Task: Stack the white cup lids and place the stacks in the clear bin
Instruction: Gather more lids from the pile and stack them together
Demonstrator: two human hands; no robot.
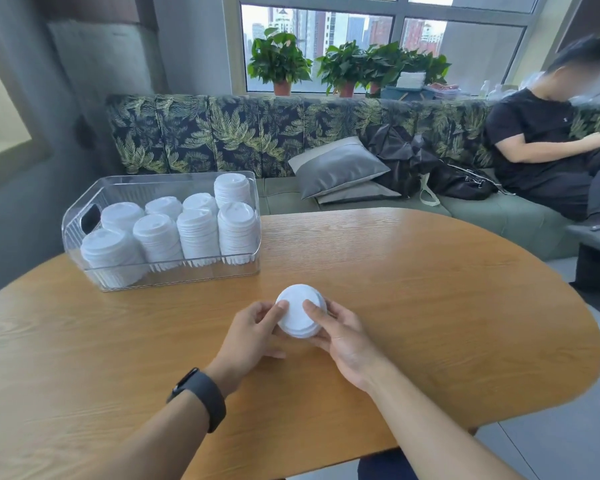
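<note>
A short stack of white cup lids (298, 315) sits just above the wooden table (430, 289), near its middle. My left hand (253, 330) grips the stack's left side, thumb on top. My right hand (340, 336) holds its right side, with the thumb laid over the top lid. A clear bin (160, 275) stands at the table's back left. Inside it stand several tall stacks of white lids (198, 233), packed side by side.
A leaf-patterned sofa (222, 133) runs behind the table, with a grey cushion (336, 168) and a black bag (458, 181) on it. A person (551, 150) in black sits at its right end. Potted plants (281, 60) line the window sill.
</note>
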